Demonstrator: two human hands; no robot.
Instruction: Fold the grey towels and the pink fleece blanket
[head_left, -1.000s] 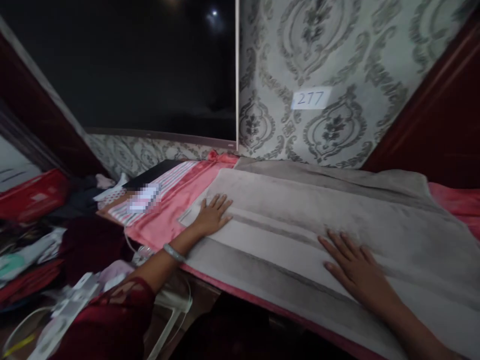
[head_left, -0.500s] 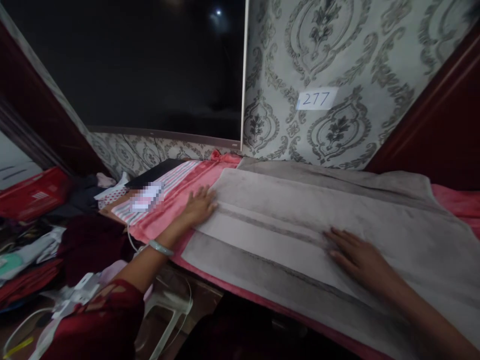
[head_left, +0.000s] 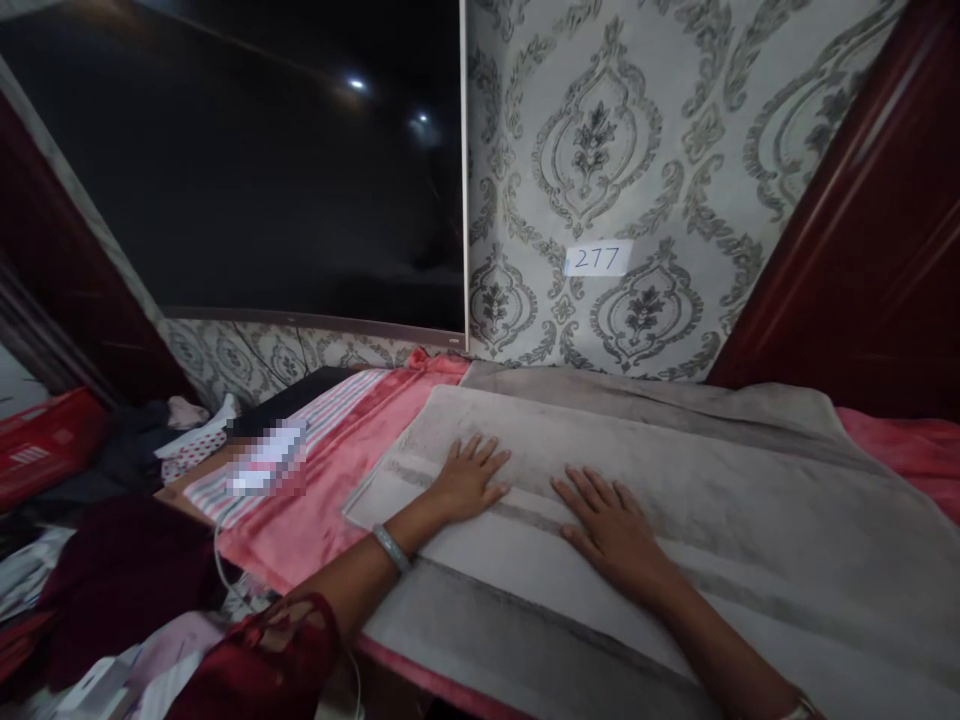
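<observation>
A grey towel [head_left: 525, 430] with darker bands lies folded lengthwise on top of a larger grey cloth [head_left: 525, 640]. My left hand [head_left: 466, 482] rests flat on its left part, fingers spread, with a bracelet at the wrist. Just to the right, my right hand [head_left: 609, 530] also lies palm down on the towel, its fingers apart. Neither hand grips anything. Beneath the grey layers, a pink blanket [head_left: 330, 460] shows at the left and along the front edge.
Left of the towel are a striped cloth [head_left: 337, 400], a dark flat panel [head_left: 292, 395] and a blurred-out item [head_left: 266, 458]. Piled clothes [head_left: 127, 590] and a red bag [head_left: 45, 440] lie further left. A large screen [head_left: 262, 180] and a paper marked 277 [head_left: 598, 258] are on the wall behind.
My left hand has moved right, from the towel's left edge onto its surface. My right hand has come left, so both are closer together. The view has tilted up slightly.
</observation>
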